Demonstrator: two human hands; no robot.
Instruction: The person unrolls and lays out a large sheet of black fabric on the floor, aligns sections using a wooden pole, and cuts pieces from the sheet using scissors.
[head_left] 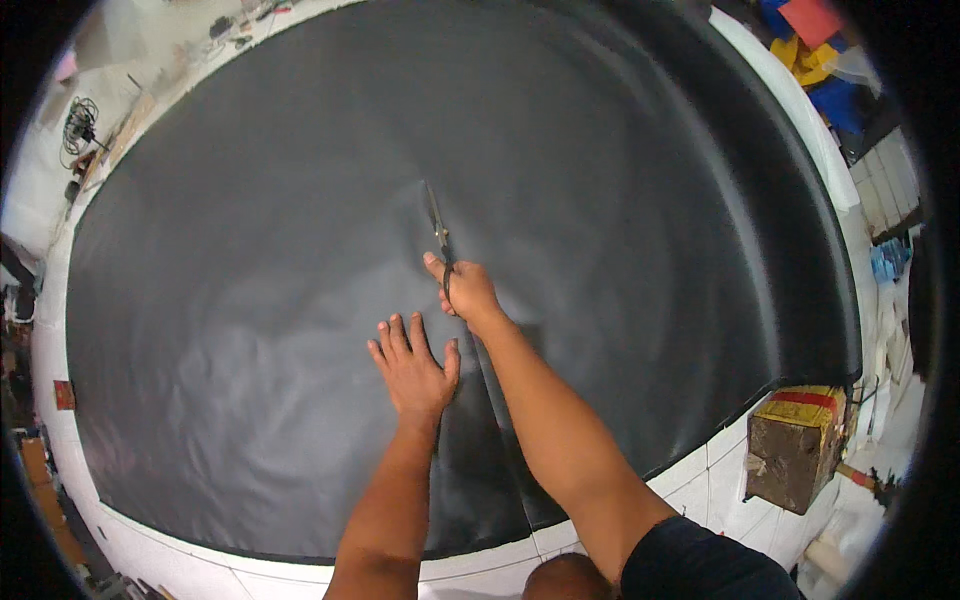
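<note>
A wide sheet of black, leather-like material (270, 220) is spread over the floor. My right hand (468, 290) grips a pair of scissors (443, 235) by the handles, with the blades pointing away from me at the sheet's middle. A straight cut runs from beneath my right hand back to the sheet's near edge. To the left of the cut, my left hand (412, 370) lies flat on the material with its fingers spread, holding nothing. Where the lower blade sits under the material is hard to make out.
Along the right, the sheet rises into a thick roll (790, 240). A worn brown box with yellow and red on top (795, 450) stands at the near right. A coiled dark cable (80, 125) lies at the far left; white floor tiles (690, 490) border the near edge.
</note>
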